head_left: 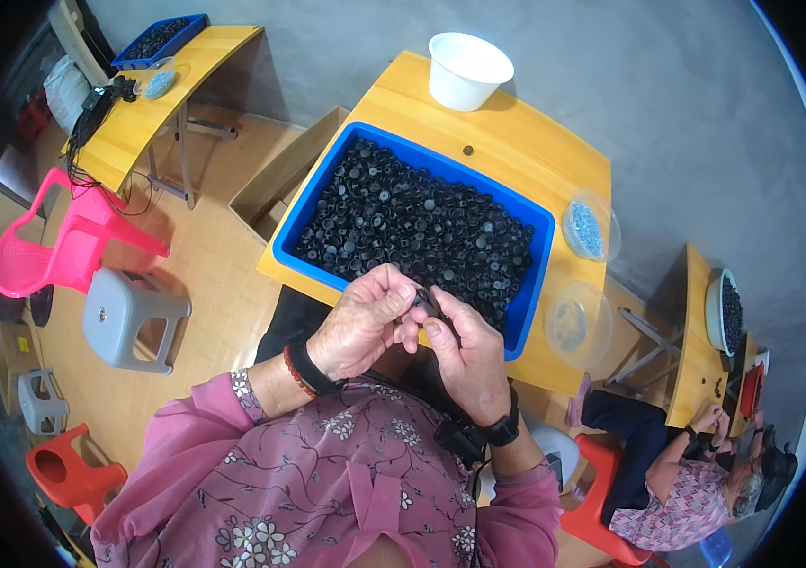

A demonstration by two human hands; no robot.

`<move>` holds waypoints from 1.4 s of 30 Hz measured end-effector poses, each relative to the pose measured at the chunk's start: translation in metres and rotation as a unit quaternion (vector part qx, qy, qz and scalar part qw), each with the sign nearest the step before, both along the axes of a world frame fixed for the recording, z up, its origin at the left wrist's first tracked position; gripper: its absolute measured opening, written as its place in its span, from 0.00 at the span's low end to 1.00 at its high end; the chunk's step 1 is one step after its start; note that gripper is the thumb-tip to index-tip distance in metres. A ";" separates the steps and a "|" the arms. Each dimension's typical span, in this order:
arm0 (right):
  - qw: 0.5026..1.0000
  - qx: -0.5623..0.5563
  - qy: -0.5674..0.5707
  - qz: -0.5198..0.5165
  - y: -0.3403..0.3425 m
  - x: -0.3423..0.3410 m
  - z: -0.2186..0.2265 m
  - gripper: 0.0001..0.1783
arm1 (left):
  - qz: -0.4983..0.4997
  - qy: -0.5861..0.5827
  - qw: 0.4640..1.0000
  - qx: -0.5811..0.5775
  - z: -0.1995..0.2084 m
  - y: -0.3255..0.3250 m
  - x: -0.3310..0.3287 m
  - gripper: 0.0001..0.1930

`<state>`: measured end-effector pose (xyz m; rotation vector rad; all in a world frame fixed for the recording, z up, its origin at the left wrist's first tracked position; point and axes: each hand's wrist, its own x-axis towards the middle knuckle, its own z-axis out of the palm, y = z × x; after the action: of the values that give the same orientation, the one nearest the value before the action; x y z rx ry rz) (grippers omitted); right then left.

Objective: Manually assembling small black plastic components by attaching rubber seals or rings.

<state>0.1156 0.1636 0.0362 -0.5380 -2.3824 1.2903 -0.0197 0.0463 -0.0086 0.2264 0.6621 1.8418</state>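
Observation:
My left hand (362, 324) and my right hand (471, 352) meet over the near edge of a blue tray (282, 248). Between their fingertips is a small black plastic cap (425, 303), partly hidden by the fingers. The left thumb and forefinger pinch it from one side, the right thumb and fingers from the other. Heaped in the tray are many similar black plastic caps (403, 222). One loose cap (468, 150) lies on the wooden table (555, 142) beyond the tray.
A white tub (467, 71) stands at the table's far end. On the right sit a clear bowl with light blue bits (585, 230) and another clear container (578, 327). At far right a co-worker (678, 492) sits at another table. Stools and a pink chair (90, 227) stand left.

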 end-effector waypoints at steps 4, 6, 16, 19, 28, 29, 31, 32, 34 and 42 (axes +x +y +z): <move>1.000 -0.002 0.025 0.002 -0.001 0.000 -0.007 0.20 | 0.014 0.016 1.000 0.007 0.002 0.000 0.001 0.07; 1.000 0.002 0.016 0.001 -0.003 0.001 -0.006 0.20 | 0.014 0.016 1.000 0.005 0.001 0.000 0.002 0.07; 1.000 0.022 -0.005 -0.008 -0.004 0.001 -0.005 0.21 | 0.035 0.079 0.996 -0.023 0.009 0.000 0.006 0.05; 1.000 0.026 0.005 -0.017 -0.008 -0.002 -0.005 0.22 | 0.047 0.092 0.994 -0.029 0.007 0.000 0.007 0.05; 0.998 0.050 -0.017 -0.016 -0.013 -0.003 0.002 0.22 | 0.078 0.069 0.995 -0.001 0.005 -0.001 0.015 0.07; 0.999 0.046 -0.010 -0.010 -0.013 -0.003 0.000 0.22 | 0.078 0.069 0.995 0.000 0.005 -0.001 0.015 0.07; 1.000 0.013 -0.002 -0.004 -0.012 -0.003 -0.002 0.22 | 0.091 0.082 0.992 -0.004 0.006 -0.001 0.016 0.08; 1.000 -0.021 0.006 0.003 -0.012 -0.003 -0.004 0.21 | 0.091 0.082 0.992 -0.004 0.006 -0.001 0.016 0.08; 0.998 -0.062 0.024 -0.001 -0.013 -0.004 -0.012 0.21 | 0.104 0.126 0.987 0.006 0.006 -0.001 0.016 0.07; 0.947 -0.316 0.056 0.000 -0.021 -0.007 -0.016 0.22 | 0.154 0.167 0.974 0.010 0.009 -0.002 0.017 0.06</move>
<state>0.1090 0.1430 0.0199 -0.6112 -1.8412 2.0317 -0.0031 0.0443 0.0006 0.4752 0.9539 2.1296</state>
